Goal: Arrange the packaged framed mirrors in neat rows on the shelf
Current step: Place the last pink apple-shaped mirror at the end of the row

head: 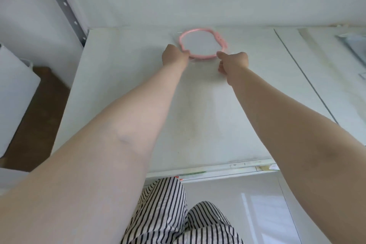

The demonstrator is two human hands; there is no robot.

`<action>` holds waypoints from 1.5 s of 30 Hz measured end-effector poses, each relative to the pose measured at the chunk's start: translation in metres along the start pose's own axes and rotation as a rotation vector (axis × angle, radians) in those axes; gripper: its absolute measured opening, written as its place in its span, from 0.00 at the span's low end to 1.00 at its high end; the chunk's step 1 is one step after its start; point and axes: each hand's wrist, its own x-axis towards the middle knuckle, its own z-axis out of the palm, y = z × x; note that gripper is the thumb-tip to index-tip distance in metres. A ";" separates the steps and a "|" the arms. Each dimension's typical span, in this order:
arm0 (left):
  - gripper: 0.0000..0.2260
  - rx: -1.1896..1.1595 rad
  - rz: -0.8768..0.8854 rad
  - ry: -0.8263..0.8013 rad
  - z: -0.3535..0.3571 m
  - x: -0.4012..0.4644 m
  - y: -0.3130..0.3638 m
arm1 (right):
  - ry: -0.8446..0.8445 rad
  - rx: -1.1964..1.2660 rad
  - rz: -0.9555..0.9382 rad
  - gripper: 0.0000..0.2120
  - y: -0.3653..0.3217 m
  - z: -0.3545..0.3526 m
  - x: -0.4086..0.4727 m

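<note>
A round mirror with a pink frame, wrapped in clear plastic, lies flat near the back of the white shelf, close to the rear wall. Both arms reach far forward over the shelf. My left hand pinches the near-left edge of the pink frame. My right hand grips the near-right edge of the frame and its plastic wrap. The fingertips of both hands are partly hidden behind the knuckles.
A grey perforated metal upright stands at the shelf's back left. A second shelf panel adjoins on the right, with another packaged item at the frame's right edge. A white box stands on the brown floor at left.
</note>
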 end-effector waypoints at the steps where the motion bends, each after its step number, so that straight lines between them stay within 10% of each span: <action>1: 0.24 -0.024 0.001 0.009 0.003 0.005 0.002 | 0.002 0.031 0.029 0.12 -0.004 0.004 0.005; 22: 0.06 -0.898 -0.302 -0.123 -0.006 -0.038 0.009 | -0.192 0.109 0.275 0.09 -0.023 -0.011 -0.045; 33: 0.07 -0.854 -0.520 -0.142 -0.052 -0.156 0.004 | -0.383 0.179 0.209 0.03 -0.002 -0.107 -0.171; 45: 0.06 -0.940 -0.501 -0.330 -0.067 -0.262 -0.010 | -0.104 0.402 0.119 0.04 0.017 -0.121 -0.233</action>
